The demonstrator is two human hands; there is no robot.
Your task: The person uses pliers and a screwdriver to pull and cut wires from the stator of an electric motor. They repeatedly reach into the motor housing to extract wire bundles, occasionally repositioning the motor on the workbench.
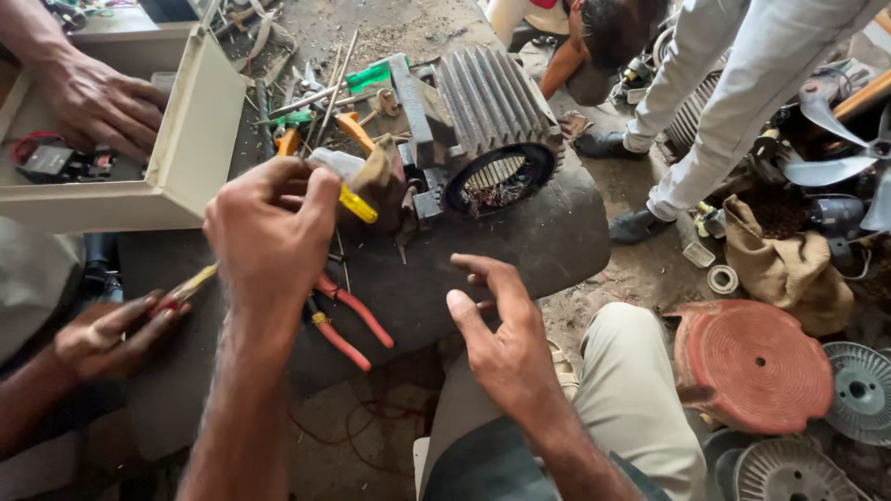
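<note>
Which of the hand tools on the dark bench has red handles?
The pliers, lying just below the person's left hand. The screwdrivers higher up have green and orange handles instead.

A single head-worn view looks steeply down from just above the person's own hands, close over the dark table [520,250]. It faces away from the wearer: knees at the near edge, a standing person's legs [715,102] far right.

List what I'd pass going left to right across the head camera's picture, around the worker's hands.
Cream metal box → left hand pinching a yellow-handled tool → red-handled pliers → open right hand → ribbed grey motor housing → red ribbed cover.
</note>
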